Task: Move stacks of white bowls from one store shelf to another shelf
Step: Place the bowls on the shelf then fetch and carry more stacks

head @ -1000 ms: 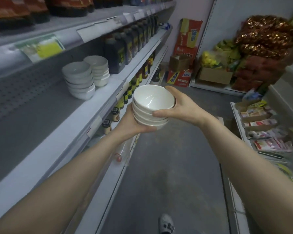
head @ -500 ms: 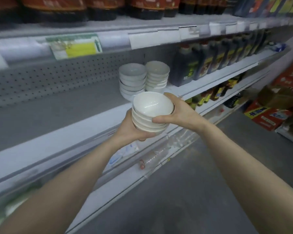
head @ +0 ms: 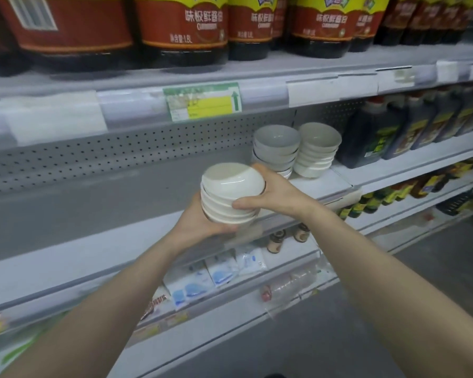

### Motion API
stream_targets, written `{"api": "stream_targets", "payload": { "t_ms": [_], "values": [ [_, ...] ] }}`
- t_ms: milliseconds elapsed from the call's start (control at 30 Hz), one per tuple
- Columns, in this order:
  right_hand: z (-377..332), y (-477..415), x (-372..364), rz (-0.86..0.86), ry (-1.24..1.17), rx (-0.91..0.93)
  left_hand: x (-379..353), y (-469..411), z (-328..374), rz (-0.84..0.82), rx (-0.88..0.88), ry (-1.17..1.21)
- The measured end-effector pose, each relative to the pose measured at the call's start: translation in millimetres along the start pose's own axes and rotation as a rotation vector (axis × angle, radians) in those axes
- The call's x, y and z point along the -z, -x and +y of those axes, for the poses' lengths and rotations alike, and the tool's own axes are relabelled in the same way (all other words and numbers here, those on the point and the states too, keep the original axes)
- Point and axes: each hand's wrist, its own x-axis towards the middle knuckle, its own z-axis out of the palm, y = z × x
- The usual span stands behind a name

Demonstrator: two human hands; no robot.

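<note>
While the left hand (head: 200,225) cups the bowls (head: 231,195) from below and the right hand (head: 275,193) grips their right side, they hang upright over the shelf (head: 79,219) edge. Two more stacks (head: 277,148) sit just past the right hand, so room lies ahead, toward the left hand.

Shop aisle, metal shelves (head: 393,170) with price tags (head: 202,103), rows of sauce bottles (head: 180,28)
</note>
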Motion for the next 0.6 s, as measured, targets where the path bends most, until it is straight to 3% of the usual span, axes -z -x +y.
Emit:
{"api": "stream_targets", "payload": {
  "t_ms": [400,600],
  "values": [
    [42.1,-64.9,-13.7,-0.014,-0.018,0.033,19.5,-49.1,-61.8,-0.03,0.176,-0.072],
    [50.2,-91.4,-19.3,0.014,0.053,0.078,25.8,-69.4,-74.7,0.023,0.148,-0.14]
  ]
}}
